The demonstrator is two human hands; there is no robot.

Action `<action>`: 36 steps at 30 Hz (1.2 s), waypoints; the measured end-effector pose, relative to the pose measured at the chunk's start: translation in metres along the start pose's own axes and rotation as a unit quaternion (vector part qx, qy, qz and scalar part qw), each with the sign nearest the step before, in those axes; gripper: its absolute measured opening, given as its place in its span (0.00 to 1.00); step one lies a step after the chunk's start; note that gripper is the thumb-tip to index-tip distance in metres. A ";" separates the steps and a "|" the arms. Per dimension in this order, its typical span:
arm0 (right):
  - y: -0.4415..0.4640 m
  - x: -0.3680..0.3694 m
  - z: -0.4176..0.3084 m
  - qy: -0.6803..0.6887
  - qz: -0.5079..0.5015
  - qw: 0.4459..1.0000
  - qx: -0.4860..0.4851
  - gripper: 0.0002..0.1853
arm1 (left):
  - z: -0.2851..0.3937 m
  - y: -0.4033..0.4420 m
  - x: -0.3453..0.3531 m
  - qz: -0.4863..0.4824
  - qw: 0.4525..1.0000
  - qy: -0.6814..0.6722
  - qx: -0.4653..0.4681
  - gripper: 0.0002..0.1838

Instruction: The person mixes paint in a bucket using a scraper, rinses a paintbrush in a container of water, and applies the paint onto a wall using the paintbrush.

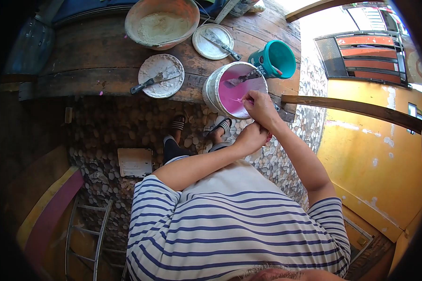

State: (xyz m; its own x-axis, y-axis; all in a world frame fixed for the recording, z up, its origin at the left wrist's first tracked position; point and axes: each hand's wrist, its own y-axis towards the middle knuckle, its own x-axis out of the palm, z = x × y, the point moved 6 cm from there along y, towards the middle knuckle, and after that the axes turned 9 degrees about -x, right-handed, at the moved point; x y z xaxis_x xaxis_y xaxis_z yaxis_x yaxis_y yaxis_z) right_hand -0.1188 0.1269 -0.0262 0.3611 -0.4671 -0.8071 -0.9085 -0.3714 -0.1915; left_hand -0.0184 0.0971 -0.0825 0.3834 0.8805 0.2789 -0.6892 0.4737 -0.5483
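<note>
A white bucket [212, 96] with pink contents stands at the table's front edge. Across its far rim leans a putty knife [242, 78], blade inward and dark handle outward. My right hand [260, 110] is over the bucket's near right rim, fingers pinched together. A small pink bit [239, 100] shows at the fingertips; what it is I cannot make out. My left hand [252, 138] is closed just below my right wrist, close to or touching it. Something reddish shows at its far edge, mostly hidden.
On the wooden table [94, 61] are a teal bucket [267, 58], a bowl of pale powder [162, 25], and two round lids [162, 89] with putty knives on them. A wooden beam [356, 105] juts in at right. A metal ladder [86, 230] is at lower left.
</note>
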 end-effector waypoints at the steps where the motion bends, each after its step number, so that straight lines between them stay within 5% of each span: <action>1: 0.000 0.001 0.000 -0.001 -0.005 1.000 -0.006 0.08 | -0.002 0.001 0.001 -0.003 1.000 -0.014 -0.001 0.21; 28: 0.002 0.002 0.013 0.058 -0.017 0.994 0.092 0.11 | -0.020 0.009 0.002 -0.017 0.999 -0.040 -0.001 0.12; 31: 0.002 0.001 0.014 0.051 -0.005 0.994 0.093 0.09 | -0.018 0.006 -0.001 0.014 0.999 -0.034 0.004 0.21; 36: 0.000 0.005 0.024 0.110 0.018 0.991 0.080 0.10 | -0.010 -0.001 -0.003 0.009 1.000 -0.026 -0.010 0.21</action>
State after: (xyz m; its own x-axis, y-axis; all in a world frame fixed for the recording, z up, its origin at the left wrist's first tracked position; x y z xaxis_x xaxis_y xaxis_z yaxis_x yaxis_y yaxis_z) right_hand -0.1222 0.1438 -0.0440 0.3484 -0.6481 -0.6772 -0.9372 -0.2280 -0.2640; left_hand -0.0131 0.0938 -0.0909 0.3377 0.8893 0.3084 -0.6833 0.4570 -0.5694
